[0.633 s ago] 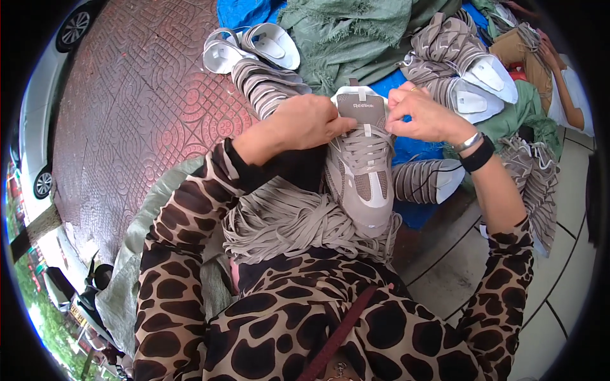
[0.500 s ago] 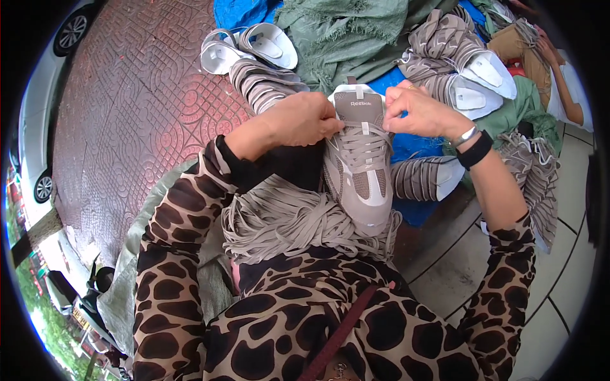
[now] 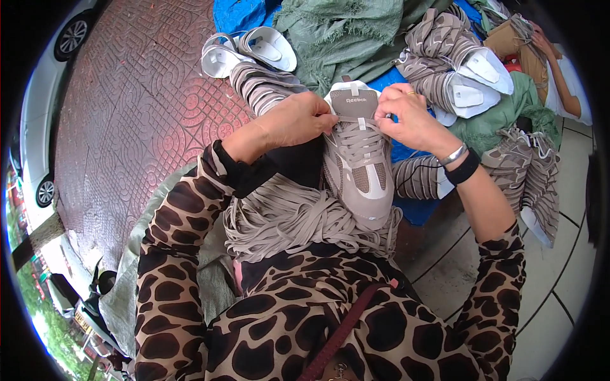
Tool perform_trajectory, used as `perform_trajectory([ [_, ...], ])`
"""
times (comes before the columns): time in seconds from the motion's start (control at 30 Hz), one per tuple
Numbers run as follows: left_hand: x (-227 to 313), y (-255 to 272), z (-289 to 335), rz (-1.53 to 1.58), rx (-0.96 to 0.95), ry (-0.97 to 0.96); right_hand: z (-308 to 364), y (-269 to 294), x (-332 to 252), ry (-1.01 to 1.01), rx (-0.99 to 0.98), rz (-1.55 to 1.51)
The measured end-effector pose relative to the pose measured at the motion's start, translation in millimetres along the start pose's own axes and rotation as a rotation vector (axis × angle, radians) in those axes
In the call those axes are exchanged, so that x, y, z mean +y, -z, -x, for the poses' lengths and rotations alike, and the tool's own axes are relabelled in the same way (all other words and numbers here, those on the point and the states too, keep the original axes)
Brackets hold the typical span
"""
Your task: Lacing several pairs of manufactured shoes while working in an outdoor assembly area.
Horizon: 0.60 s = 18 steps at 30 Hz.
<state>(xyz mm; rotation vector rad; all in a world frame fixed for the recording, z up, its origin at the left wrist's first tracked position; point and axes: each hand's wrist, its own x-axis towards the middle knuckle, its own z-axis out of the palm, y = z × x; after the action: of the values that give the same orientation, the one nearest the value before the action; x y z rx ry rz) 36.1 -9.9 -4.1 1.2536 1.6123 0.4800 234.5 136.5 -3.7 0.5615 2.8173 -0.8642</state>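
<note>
- Head view: beige-and-grey shoe (image 3: pixel 370 200) at the centre of the frame, toe toward the lower edge, tongue (image 3: pixel 352 105) toward the top.
- Lace (image 3: pixel 361 147) criss-crosses the front of the shoe; a pale loop on the tongue lies at its top row.
- Left hand (image 3: pixel 295 120), left of the tongue: thumb and fingertips together, pinched on the lace at the upper left edge of the lacing.
- Right hand (image 3: pixel 413 117), opposite side: fingers curled, thumb and forefinger pinched on the lace at the upper right edge. Silver bracelet (image 3: pixel 455 153) and black band (image 3: pixel 464 167) at the wrist.
- Thick bundle of loose beige laces (image 3: pixel 279 219) across the lap, below and left of the shoe; the toe overlaps its right part.
- Nested stack of shoe uppers (image 3: pixel 416 178) just right of the shoe, near blue sheeting (image 3: pixel 416 213).
- Further stacked uppers: upper left (image 3: pixel 264 86), upper right (image 3: pixel 460 60), right side (image 3: pixel 527 165).
- Green sheeting (image 3: pixel 343 35) at top centre.
- Co-worker's arm (image 3: pixel 567 86) at the upper right edge.
- Pale car (image 3: pixel 39 95) at the left edge, beside red patterned paving (image 3: pixel 140 95).
</note>
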Motion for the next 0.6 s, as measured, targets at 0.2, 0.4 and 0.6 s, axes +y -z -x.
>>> perform_trajectory([
  [0.2, -1, -6, 3, 0.095, -0.046, -0.031, -4, 5, 19, 0.110, -0.118, -0.148],
  [0.4, -12, -14, 16, 0.391, -0.251, 0.076, -9, 5, 9, 0.105, -0.114, -0.139],
  [0.6, 2, 11, 45, 0.413, -0.264, 0.295, 4, -20, 10, 0.114, 0.359, -0.476],
])
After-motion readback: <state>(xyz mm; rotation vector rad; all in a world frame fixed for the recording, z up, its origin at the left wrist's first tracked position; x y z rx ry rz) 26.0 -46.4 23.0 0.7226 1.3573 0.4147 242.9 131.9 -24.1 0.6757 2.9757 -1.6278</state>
